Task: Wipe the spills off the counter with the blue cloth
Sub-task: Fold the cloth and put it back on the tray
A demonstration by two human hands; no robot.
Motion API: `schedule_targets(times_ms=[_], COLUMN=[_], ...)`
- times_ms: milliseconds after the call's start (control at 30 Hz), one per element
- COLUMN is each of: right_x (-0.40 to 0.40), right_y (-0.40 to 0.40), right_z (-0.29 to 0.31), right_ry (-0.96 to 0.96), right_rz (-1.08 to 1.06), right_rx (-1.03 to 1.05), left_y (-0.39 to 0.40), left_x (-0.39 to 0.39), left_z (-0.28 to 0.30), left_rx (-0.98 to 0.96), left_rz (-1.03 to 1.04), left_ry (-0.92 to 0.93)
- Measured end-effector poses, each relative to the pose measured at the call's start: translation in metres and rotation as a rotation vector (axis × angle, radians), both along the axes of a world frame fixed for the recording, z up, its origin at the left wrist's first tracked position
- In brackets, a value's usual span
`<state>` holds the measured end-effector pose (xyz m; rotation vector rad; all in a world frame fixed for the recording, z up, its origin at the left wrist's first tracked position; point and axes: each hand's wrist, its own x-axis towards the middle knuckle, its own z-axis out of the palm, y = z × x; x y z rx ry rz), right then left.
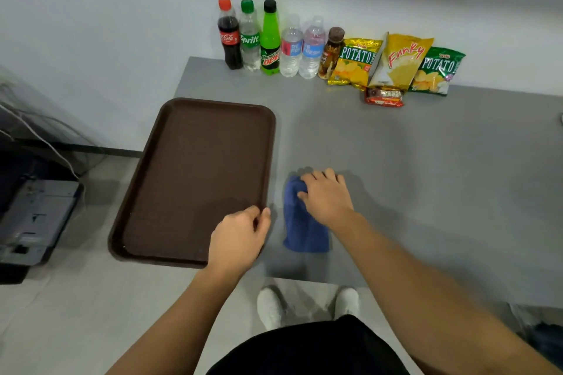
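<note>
Under your right hand (327, 196), clamped on its far end, the limp blue fabric cloth (304, 234) should bunch; left hand (237, 237) pinches brown plastic tray (195, 167).

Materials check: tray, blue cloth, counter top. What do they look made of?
The tray: likely moulded plastic, dark brown, matte textured floor, raised rounded rim. The blue cloth: soft fabric, maybe terry; it bunches and folds, weave too blurred. The counter: smooth matte grey, probably laminate or painted board; no grain shows.

Flat grey countertop (426, 176) is stretching open rt; dark brown plastic tray (195, 167) is blocking left; capped drink bottles (269, 39) & snack bags (396, 61) are lining back.
</note>
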<state>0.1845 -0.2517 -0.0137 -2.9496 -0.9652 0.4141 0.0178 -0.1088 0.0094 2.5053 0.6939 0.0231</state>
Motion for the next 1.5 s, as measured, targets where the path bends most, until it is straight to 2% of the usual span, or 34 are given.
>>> schedule_targets(times_ms=[67, 233, 433, 500, 700, 867, 933, 1100, 1200, 1500], right_x=[0.002, -0.001, -0.008, -0.012, -0.020, -0.027, -0.032, -0.052, -0.071, -0.126], right_y=[-0.002, -0.012, -0.020, -0.020, -0.021, -0.016, -0.010, 0.014, 0.031, 0.069], right_z=[0.004, 0.024, 0.068, 0.080, 0.096, 0.097, 0.096, 0.090, 0.080, 0.041], right_ry=[0.013, 0.038, 0.125, 0.168, 0.316, 0.366, 0.405, 0.491, 0.544, 0.545], right_rz=[-0.016, -0.050, -0.110, -0.120, -0.187, -0.308, -0.380, -0.515, -0.595, -0.737], right_rx=[0.014, 0.128, 0.326, 0.360, 0.536, 0.646, 0.687, 0.702, 0.708, 0.585], left_y=[-0.002, -0.013, -0.024, -0.026, -0.014, 0.005, 0.017, 0.060, 0.090, 0.150], left_x=[-0.002, -0.004, 0.004, 0.005, 0.017, 0.015, 0.012, 0.004, -0.002, -0.019], left_z=[-0.003, -0.010, -0.004, -0.001, 0.004, 0.009, 0.011, 0.016, 0.017, -0.005], left_rx=[-0.025, -0.227, -0.614, -0.668, -0.514, -0.699, -0.755, -0.753, -0.718, -0.566], left_rz=[-0.010, -0.057, -0.119, -0.098, 0.037, 0.021, -0.023, -0.071, -0.115, -0.198], left_ry=[0.001, -0.049, 0.011, -0.021, -0.183, -0.298, -0.285, -0.229, -0.194, 0.019])
